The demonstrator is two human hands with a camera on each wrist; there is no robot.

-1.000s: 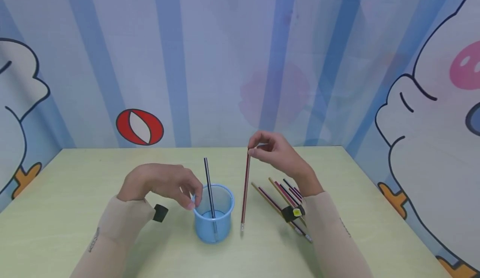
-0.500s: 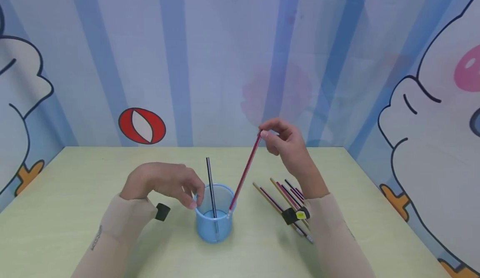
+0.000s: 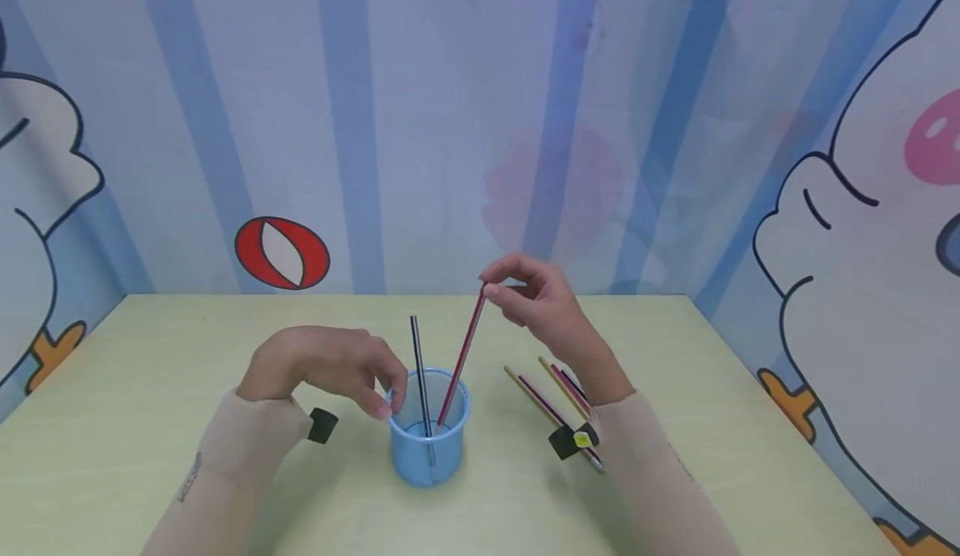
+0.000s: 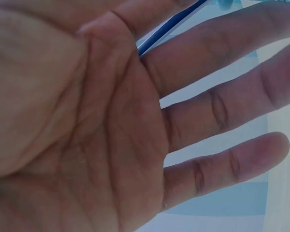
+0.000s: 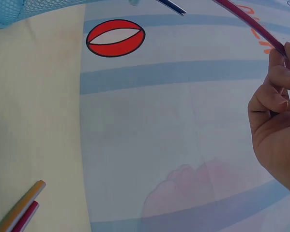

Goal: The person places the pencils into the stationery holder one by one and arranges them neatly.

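A translucent light-blue cup [image 3: 426,466] stands upright on the table. My left hand [image 3: 326,364] grips its left rim between thumb and fingertips; in the left wrist view the other fingers of that hand [image 4: 111,116] spread out loosely. A dark striped pencil [image 3: 417,348] leans inside the cup. My right hand [image 3: 543,306], above and right of the cup, pinches the top end of a red striped pencil [image 3: 468,335]. That pencil slants down to the left, its lower end inside the cup. The right wrist view shows the right hand [image 5: 280,116] holding the red pencil [image 5: 253,24].
Several striped pencils [image 3: 536,398] lie on the pale table [image 3: 225,331] right of the cup, partly hidden by my right wrist. A black wrist camera [image 3: 566,442] is on that sleeve. A printed backdrop [image 3: 450,122] rises behind the table.
My right hand has brought the red pencil from beside the cup up over the right rim, then lowered its end into the cup. My left hand has stayed on the rim.
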